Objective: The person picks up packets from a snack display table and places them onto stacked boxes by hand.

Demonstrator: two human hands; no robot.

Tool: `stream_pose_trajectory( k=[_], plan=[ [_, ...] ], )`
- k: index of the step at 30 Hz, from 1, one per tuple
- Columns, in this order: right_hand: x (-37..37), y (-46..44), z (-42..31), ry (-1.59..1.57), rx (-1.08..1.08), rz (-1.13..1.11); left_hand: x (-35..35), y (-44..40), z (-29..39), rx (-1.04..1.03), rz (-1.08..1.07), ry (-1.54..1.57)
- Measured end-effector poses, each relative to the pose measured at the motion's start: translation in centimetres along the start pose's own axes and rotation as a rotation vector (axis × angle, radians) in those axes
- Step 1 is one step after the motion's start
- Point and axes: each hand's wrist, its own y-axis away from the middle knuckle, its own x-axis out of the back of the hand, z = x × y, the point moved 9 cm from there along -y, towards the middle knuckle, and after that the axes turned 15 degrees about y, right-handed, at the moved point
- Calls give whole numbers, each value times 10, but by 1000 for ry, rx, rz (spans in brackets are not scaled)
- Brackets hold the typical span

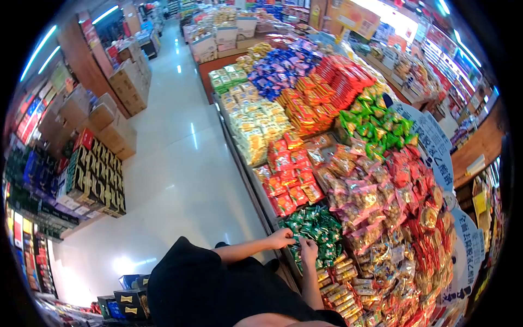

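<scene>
At the lower centre of the frame, my left hand (281,238) and right hand (309,249) are close together, fingers curled, at a pile of small green-wrapped packets (322,222). I cannot tell whether either grip holds one. They look light, slippery, probably best pinched by an end.

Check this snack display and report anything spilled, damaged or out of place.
Nothing plainly stands out. The small, shiny dark-green packets lie jumbled, unlike the neater rows of red square packets alongside, but that looks like loose heaping, not a spill.
</scene>
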Motion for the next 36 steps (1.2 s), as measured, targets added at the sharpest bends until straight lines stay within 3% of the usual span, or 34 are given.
stream_pose_trajectory(
  k=[3,7,11,22,30,33,36],
  plan=[
    [-61,18,-35,137,-64,-219,51,44,8,-69,88,163],
    [-162,49,-88,266,29,-399,133,105,20,-205,183,296],
    [-280,64,-110,368,172,-539,222,182,35,-212,269,273],
    [-568,174,-156,6,21,-1085,434,363,43,-358,625,421],
    [-730,226,-174,346,12,-1492,552,451,-5,-231,901,533],
    [-804,238,-181,404,23,-1593,615,475,-8,-313,926,700],
    [-883,255,-205,356,72,-1664,680,519,21,-418,1036,644]
  ],
)
